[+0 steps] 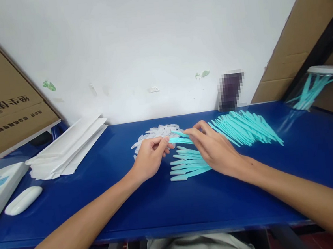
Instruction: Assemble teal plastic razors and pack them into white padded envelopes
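Note:
My left hand (151, 153) is closed, its thumb and fingers pinched at the left end of a turquoise eyebrow razor (180, 141). My right hand (212, 145) grips the same razor farther right, and a second turquoise piece (179, 133) sticks out from its fingers. Behind my left hand lies a heap of small translucent caps (163, 131). Below my right hand, several turquoise razors with pale caps on their ends (188, 165) rest side by side, partly covered by the hand. Whether a cap is between my left fingertips is hidden.
A big pile of turquoise razors (246, 128) lies right of my hands. At right stands a clear jar (302, 90) holding more. White paper sheets (68, 150), a white mouse (23, 200) and a white tray-like object (15, 184) are left. Cardboard (7, 85) borders the blue table (152, 217).

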### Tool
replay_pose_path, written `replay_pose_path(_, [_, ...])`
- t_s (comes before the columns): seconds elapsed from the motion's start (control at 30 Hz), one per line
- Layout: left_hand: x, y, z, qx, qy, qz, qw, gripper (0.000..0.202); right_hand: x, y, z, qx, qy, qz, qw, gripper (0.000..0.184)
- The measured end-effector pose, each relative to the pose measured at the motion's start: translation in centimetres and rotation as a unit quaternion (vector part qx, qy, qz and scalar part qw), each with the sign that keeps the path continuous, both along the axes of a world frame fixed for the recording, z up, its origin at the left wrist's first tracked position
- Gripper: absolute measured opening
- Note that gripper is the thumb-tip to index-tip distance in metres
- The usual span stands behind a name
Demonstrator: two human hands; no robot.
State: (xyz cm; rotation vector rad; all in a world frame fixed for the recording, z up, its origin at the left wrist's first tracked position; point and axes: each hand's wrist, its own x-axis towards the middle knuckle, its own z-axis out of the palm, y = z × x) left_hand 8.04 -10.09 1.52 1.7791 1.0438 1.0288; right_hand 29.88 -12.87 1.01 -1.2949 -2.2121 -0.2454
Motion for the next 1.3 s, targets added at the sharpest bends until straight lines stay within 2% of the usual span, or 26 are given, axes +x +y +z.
replay_pose_path(0.17, [0.0,-0.1,0.0,0.001,-0.001,0.001,1.000,0.047,0.1,0.0,0.1,-0.027,-0.026,0.009,0.999,0.038])
replay_pose_path(0.37, [0.0,0.0,-0.1,0.018,-0.012,0.000,1.000,0.046,-0.3,-0.5,0.6,-0.022,-0.045,0.009,0.999,0.042])
replay_pose_path(0.6, [0.1,-0.5,0.2,0.068,0.020,0.004,0.997,0.051,-0.6,-0.4,0.7,-0.046,-0.088,0.001,0.995,0.039])
replay_pose_path(0.67, [-0.3,-0.3,0.3,0.109,0.056,0.009,0.992,0.050,-0.5,-0.1,0.8,-0.059,-0.090,0.002,0.994,0.038])
replay_pose_path(0.73, [-1.1,0.3,0.4,0.193,0.124,0.012,0.973,0.047,-0.2,0.2,0.8,-0.071,-0.089,-0.007,0.993,0.038])
replay_pose_path(0.8, [-2.1,1.2,0.4,0.288,0.207,-0.006,0.935,0.040,0.3,0.6,0.9,-0.084,-0.091,-0.026,0.992,0.038])
replay_pose_path(0.9, [-3.6,2.4,0.4,0.358,0.298,-0.066,0.883,0.034,1.4,1.2,0.9,-0.100,-0.098,-0.051,0.989,0.037])
replay_pose_path(0.97, [-4.3,2.9,0.5,0.353,0.332,-0.096,0.869,0.034,1.9,1.5,1.0,-0.105,-0.094,-0.055,0.989,0.036])
replay_pose_path(1.13, [-5.3,3.1,1.7,0.256,0.367,-0.114,0.887,0.029,2.4,1.6,1.5,-0.139,-0.079,-0.067,0.985,0.038])
replay_pose_path(1.2, [-5.6,3.2,2.3,0.233,0.383,-0.135,0.884,0.020,2.3,1.6,1.6,-0.153,-0.078,-0.067,0.983,0.038])
replay_pose_path(1.3, [-6.0,3.3,2.6,0.217,0.394,-0.172,0.876,0.017,2.1,1.5,1.7,-0.156,-0.083,-0.061,0.982,0.037])
